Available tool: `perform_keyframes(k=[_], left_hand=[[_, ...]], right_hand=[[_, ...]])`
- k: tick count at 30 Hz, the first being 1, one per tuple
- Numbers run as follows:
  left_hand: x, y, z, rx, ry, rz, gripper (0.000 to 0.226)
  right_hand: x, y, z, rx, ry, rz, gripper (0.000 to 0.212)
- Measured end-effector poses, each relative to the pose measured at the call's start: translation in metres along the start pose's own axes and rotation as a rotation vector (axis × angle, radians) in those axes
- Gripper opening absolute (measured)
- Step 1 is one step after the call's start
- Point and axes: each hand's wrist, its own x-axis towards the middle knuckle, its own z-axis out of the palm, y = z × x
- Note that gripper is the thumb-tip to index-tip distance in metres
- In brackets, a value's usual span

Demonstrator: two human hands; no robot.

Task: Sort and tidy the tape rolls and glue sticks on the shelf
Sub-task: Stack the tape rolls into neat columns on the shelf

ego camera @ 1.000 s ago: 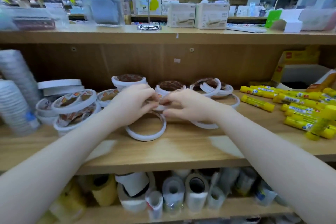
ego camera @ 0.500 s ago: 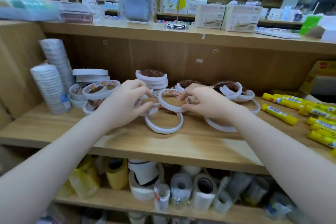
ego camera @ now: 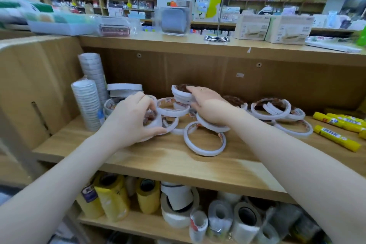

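Observation:
Several thin white tape rolls lie loose on the wooden shelf (ego camera: 138,156). My left hand (ego camera: 132,121) grips a small white tape roll (ego camera: 156,123) between thumb and fingers. My right hand (ego camera: 208,105) reaches to the back and holds a stack of white tape rolls (ego camera: 181,94), thumb under, fingers over the top. A large ring of tape (ego camera: 204,138) leans on the shelf below my right wrist. More tape rings (ego camera: 271,109) lie to the right. Yellow glue sticks (ego camera: 336,136) lie at the right edge.
Two tall wrapped stacks of tape (ego camera: 87,103) stand at the shelf's left end beside the side panel (ego camera: 29,89). Wide white rolls (ego camera: 124,87) sit behind my left hand. The lower shelf holds yellow and clear tape rolls (ego camera: 112,196). Boxes (ego camera: 273,27) stand on the top board.
My right hand has moved from the ring in front up and back onto the stack of rolls. My left hand has closed on a small roll. The view has shifted left.

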Motion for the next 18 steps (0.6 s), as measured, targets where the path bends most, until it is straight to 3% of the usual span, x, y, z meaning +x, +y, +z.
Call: perform_keyframes(k=[5, 8, 12, 14, 16, 18], left_hand=[[-0.008, -0.028, -0.006, 0.004, -0.106, 0.039, 0.080], [-0.007, -0.042, -0.009, 0.031, -0.227, 0.062, 0.098], [-0.006, -0.056, -0.011, -0.077, -0.327, 0.126, 0.076], [-0.007, -0.059, -0.010, -0.130, -0.332, 0.176, 0.057], [-0.008, -0.059, -0.010, -0.127, -0.335, 0.209, 0.045], [-0.009, -0.060, -0.008, -0.144, -0.330, 0.232, 0.040]], right_hand=[[0.017, -0.007, 0.000, -0.028, 0.025, 0.055, 0.012], [0.012, -0.008, -0.008, -0.144, -0.022, 0.126, 0.020], [0.003, 0.001, -0.012, -0.219, -0.040, 0.287, 0.023], [0.003, 0.000, -0.009, -0.144, -0.040, 0.357, 0.011], [0.003, -0.010, -0.003, -0.131, 0.124, 0.270, 0.045], [0.000, -0.030, -0.001, -0.009, 0.340, 0.030, 0.053]])
